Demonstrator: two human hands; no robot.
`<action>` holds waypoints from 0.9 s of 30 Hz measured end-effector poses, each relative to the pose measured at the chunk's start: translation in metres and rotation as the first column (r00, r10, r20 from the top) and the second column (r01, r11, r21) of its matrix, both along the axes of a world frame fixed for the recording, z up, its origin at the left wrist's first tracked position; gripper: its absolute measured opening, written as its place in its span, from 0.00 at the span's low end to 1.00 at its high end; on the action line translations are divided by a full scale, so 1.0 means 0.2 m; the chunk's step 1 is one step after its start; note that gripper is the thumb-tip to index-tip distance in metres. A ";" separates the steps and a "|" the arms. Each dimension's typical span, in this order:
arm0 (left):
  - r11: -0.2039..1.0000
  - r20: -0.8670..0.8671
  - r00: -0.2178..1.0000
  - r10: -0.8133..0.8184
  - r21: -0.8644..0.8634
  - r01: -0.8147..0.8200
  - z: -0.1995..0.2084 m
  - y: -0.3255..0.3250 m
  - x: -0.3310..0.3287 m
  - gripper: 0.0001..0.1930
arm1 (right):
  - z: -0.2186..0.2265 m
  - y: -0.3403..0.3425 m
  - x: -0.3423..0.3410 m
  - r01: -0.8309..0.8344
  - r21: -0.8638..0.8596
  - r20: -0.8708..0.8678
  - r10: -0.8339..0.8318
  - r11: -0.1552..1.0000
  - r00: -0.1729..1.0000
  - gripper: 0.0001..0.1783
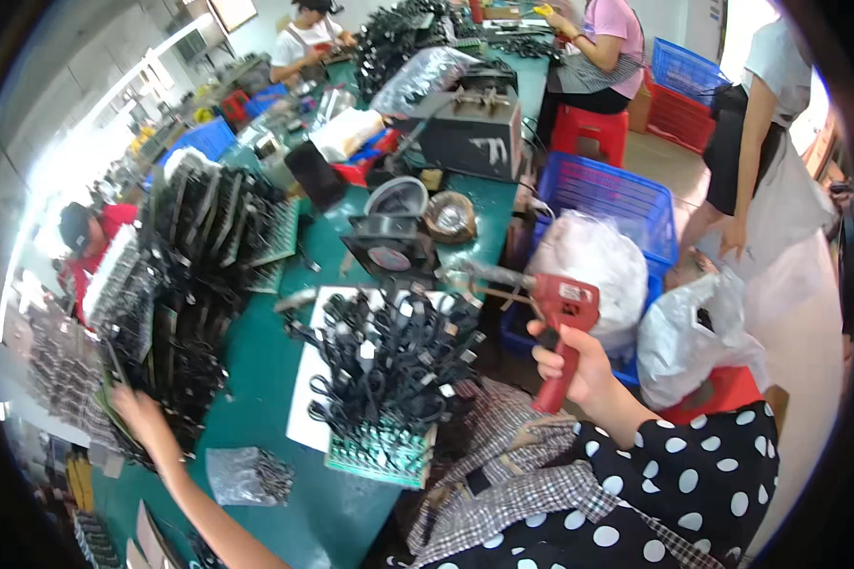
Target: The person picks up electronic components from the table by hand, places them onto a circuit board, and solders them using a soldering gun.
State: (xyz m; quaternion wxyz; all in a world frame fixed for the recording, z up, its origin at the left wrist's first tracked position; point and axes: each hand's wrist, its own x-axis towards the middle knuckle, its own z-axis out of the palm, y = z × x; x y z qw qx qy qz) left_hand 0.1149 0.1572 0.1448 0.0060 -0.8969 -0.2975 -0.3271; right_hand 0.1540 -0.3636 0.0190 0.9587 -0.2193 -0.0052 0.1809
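Note:
My right hand [579, 365] is closed around the handle of a red glue gun [566, 302]. Its fingers lie near the black trigger, and the nozzle points left. My left hand [140, 415] reaches to the near end of a tall stack of cable-laden boards [194, 237]. Blur hides whether those fingers grip a board's edge. Between my hands, black cables with metal plug ends [394, 351] lie bunched on a green board [380, 455], over a white sheet [306, 403]. Left of that board is a clear plastic bag of small parts [247, 476].
A fan [389, 251], a tape roll [450, 216] and a grey metal box [470, 133] stand farther along the green table [285, 522]. At right are a blue crate [603, 185] and a white plastic bag [697, 332]. Several people are nearby; one stands at right.

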 end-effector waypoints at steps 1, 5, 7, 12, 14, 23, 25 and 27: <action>0.896 0.026 0.921 0.390 0.222 -0.385 0.03 0.00 0.06 0.26 | -0.01 0.01 0.01 0.015 -0.021 -0.006 -0.016 1.000 1.000 0.23; 0.766 -0.067 0.771 -0.634 0.081 0.637 0.06 -0.34 0.13 0.23 | -0.05 -0.03 -0.04 0.093 0.105 -0.051 -0.088 0.990 0.995 0.22; 0.707 -0.422 0.678 -0.602 0.113 0.698 -0.02 -0.64 -0.04 0.30 | -0.08 -0.05 -0.06 0.093 0.171 -0.057 -0.084 0.981 0.995 0.21; 0.665 -0.568 0.407 -0.715 -0.374 0.647 -0.08 -0.95 -0.29 0.32 | -0.12 -0.08 -0.06 0.007 0.112 0.024 -0.010 0.994 1.000 0.22; 0.804 -0.553 0.622 -0.555 -0.164 0.572 -0.17 -0.95 -0.35 0.25 | -0.12 -0.08 -0.06 -0.014 0.075 0.020 0.012 0.997 1.000 0.23; 0.195 0.159 0.977 -0.139 -0.963 0.185 -0.71 -1.05 -0.51 0.15 | -0.16 -0.03 -0.11 -0.016 0.017 0.043 0.016 1.000 0.999 0.25; -0.140 0.425 0.903 0.060 -0.892 0.429 -0.73 -1.11 -0.50 0.27 | -0.13 -0.02 -0.12 -0.034 -0.027 0.085 0.037 0.999 0.996 0.25; -0.137 0.454 0.883 0.121 -0.873 0.468 -0.74 -1.15 -0.49 0.33 | -0.09 0.00 -0.11 -0.022 -0.065 0.109 0.029 0.998 0.994 0.25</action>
